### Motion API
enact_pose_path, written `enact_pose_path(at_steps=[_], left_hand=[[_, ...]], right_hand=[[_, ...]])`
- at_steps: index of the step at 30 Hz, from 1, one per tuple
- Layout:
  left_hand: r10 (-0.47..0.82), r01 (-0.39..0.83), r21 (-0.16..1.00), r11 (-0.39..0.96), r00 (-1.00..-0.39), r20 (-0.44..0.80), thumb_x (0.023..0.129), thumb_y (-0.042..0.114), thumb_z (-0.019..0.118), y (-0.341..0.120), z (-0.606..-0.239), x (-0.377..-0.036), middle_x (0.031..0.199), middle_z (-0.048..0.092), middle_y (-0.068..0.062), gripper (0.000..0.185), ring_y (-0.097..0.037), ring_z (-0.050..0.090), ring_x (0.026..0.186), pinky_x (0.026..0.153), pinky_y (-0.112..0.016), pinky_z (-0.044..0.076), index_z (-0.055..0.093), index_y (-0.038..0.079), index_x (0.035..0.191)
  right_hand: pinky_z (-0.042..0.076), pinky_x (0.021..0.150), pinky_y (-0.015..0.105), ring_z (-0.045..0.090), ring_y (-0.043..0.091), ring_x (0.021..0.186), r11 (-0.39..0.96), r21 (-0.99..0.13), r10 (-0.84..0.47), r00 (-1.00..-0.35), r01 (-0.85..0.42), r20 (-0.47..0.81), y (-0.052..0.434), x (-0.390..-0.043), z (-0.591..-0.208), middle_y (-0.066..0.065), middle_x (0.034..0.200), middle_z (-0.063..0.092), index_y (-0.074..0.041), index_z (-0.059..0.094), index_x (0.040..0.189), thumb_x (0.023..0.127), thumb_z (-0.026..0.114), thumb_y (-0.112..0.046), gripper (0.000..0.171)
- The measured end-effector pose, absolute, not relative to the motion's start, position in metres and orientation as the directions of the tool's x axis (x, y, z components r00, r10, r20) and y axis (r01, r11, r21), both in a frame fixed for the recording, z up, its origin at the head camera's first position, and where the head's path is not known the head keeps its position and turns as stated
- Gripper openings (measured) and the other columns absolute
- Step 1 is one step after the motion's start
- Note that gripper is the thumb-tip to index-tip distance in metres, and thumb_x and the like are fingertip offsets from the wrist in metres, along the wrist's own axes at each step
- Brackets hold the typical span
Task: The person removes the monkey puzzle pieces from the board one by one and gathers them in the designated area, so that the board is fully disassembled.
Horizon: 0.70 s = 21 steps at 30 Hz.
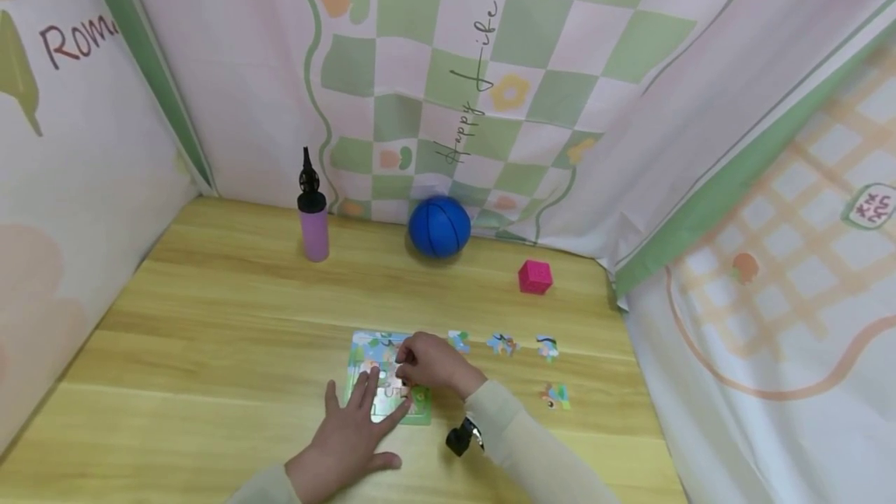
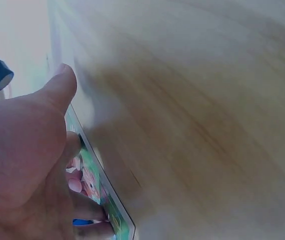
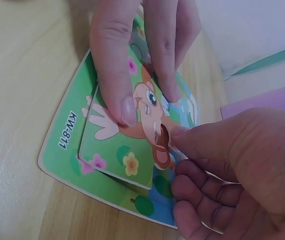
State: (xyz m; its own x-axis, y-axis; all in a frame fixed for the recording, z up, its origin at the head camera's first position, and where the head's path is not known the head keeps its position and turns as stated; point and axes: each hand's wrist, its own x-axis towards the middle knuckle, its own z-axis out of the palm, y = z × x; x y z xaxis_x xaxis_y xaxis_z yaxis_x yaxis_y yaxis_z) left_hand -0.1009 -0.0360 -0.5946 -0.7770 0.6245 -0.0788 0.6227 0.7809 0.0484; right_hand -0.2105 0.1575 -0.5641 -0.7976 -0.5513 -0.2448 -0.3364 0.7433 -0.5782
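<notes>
A jigsaw puzzle board (image 1: pixel 423 414) with a green and blue border lies on the wooden table, partly hidden by both hands. My left hand (image 1: pixel 344 439) spreads over its near left side with straight fingers. In the right wrist view, left-hand fingertips (image 3: pixel 128 111) press on a puzzle piece (image 3: pixel 150 114) showing a brown monkey. My right hand (image 1: pixel 435 362) pinches that piece's edge between thumb and curled fingers. One side of the piece stands slightly raised above the board's green frame, marked KW-811. The left wrist view catches the board's edge (image 2: pixel 107 187) under the left fingers.
Several loose puzzle pieces (image 1: pixel 502 344) lie right of the board, one (image 1: pixel 555 396) nearer me. Along the back stand a purple pump (image 1: pixel 315 233) with a black top, a blue ball (image 1: pixel 439 226) and a pink cube (image 1: pixel 535 277). Patterned cloth (image 1: pixel 483 92) hangs behind the table.
</notes>
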Motion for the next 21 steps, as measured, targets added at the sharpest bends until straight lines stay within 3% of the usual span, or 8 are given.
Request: enact_pose_path(at_steps=[10, 16, 21], left_hand=[[0.662, 0.661, 0.043, 0.749, -0.746, -0.066, 0.088, 0.081, 0.038, -0.032, -0.599, -0.106, 0.151, 0.033, -0.037, 0.079, -0.051, 0.030, 0.141, 0.111, -0.062, 0.031, 0.043, 0.040, 0.154], [0.657, 0.652, 0.084, 0.753, -0.751, -0.066, 0.087, 0.080, 0.041, -0.033, -0.598, -0.106, 0.151, 0.033, -0.037, 0.079, -0.052, 0.033, 0.139, 0.110, -0.064, 0.032, 0.045, 0.038, 0.154], [0.667, 0.664, 0.077, 0.744, -0.745, -0.022, 0.087, 0.079, 0.043, -0.035, -0.601, -0.107, 0.151, 0.032, -0.039, 0.080, -0.053, 0.035, 0.137, 0.108, -0.065, 0.034, 0.046, 0.035, 0.154]], right_hand=[[0.052, 0.066, 0.025, 0.060, 0.006, 0.071, 0.715, -0.660, -0.485, -0.842, -0.228, -0.234, 0.166, -0.205, -0.565, -0.010, 0.080, 0.064, -0.013, 0.071, 0.094, 0.098, 0.069, -0.015, 0.005], [0.053, 0.072, 0.031, 0.064, 0.015, 0.084, 0.613, -0.788, -0.447, -0.847, -0.055, -0.289, 0.179, -0.212, -0.569, -0.006, 0.090, 0.069, -0.017, 0.074, 0.099, 0.099, 0.069, -0.023, 0.008], [0.054, 0.082, 0.036, 0.065, 0.019, 0.094, 0.575, -0.818, -0.426, -0.861, -0.021, -0.278, 0.214, -0.218, -0.556, -0.004, 0.099, 0.070, -0.020, 0.074, 0.106, 0.099, 0.068, -0.030, 0.013]])
